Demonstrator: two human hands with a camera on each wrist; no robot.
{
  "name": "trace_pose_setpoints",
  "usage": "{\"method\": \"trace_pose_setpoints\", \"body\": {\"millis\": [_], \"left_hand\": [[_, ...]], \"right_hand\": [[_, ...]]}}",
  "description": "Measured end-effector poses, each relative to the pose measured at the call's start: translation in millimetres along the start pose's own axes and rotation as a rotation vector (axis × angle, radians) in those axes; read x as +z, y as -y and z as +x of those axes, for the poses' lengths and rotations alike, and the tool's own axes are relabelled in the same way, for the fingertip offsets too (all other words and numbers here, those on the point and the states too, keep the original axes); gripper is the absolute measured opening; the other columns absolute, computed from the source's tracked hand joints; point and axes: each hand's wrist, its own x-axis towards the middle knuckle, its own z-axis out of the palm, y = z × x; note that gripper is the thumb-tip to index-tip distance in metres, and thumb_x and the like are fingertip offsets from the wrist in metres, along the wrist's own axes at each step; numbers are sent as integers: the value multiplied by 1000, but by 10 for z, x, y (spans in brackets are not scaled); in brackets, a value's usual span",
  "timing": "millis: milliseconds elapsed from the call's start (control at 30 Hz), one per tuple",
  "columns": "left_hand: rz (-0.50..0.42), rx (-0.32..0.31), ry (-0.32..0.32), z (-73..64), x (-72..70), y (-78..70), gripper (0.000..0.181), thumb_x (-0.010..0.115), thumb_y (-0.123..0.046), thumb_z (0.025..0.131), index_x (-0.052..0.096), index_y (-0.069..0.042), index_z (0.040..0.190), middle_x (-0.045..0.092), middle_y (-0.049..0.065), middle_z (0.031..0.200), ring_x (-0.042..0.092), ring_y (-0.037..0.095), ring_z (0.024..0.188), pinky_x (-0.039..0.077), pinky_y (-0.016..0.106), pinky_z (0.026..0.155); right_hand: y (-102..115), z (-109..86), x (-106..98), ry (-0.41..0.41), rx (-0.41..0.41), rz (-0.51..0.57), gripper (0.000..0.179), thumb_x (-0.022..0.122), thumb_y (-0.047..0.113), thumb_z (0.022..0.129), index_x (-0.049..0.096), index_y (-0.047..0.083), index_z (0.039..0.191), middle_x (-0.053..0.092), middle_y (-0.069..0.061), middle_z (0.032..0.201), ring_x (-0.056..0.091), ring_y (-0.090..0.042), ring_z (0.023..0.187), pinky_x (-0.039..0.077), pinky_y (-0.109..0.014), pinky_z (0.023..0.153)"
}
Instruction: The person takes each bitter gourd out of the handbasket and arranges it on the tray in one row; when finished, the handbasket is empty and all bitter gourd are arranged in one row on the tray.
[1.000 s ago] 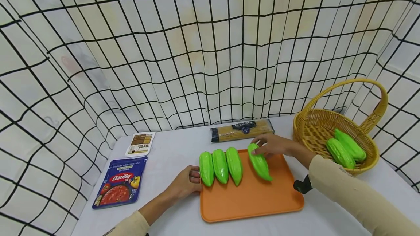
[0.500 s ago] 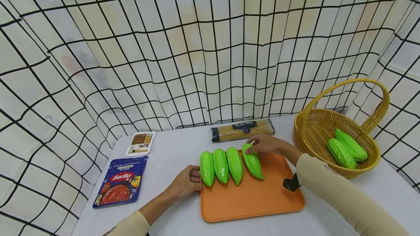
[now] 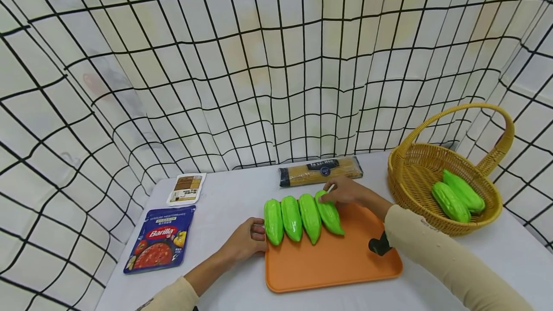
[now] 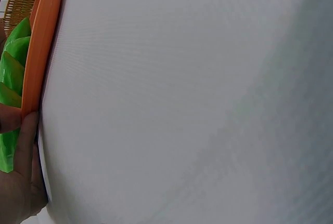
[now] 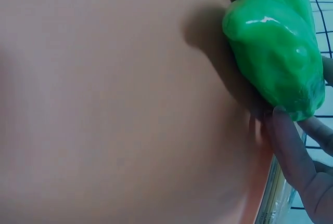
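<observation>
Three glossy green bitter melons (image 3: 273,224) lie side by side along the left of an orange tray (image 3: 328,265). My right hand (image 3: 347,192) pinches the far end of another bitter melon (image 3: 330,218), which lies slightly slanted against the right side of that row. In the right wrist view the thumb (image 5: 291,146) presses on this melon's end, with other fingers on its far side. My left hand (image 3: 244,242) holds the tray's left edge. The left wrist view shows its thumb above the tray's rim (image 4: 39,52) and fingers outside it.
A wicker basket (image 3: 414,176) with a tall handle stands at the right, two green melons (image 3: 451,201) inside. A spaghetti pack (image 3: 321,172) lies behind the tray. Left of it are a blue Barilla pouch (image 3: 161,239) and a small brown-white packet (image 3: 186,189). Gridded netting (image 3: 276,80) surrounds the table.
My right hand has slid its bitter melon left across the tray, closing the gap to the row of three. My left hand has stayed at the tray's edge.
</observation>
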Motion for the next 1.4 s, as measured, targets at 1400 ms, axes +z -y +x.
{"method": "trace_pose_setpoints", "body": {"millis": [1400], "left_hand": [[2,-10,-18,4,12,8,67,73,1,72,49,5,134,58,15,115,61,20,99,61,32,75]], "right_hand": [[-58,-99,46,12,-4,29,61,74,36,89,55,-4,132,65,-22,120,70,-21,86,61,-38,80]]}}
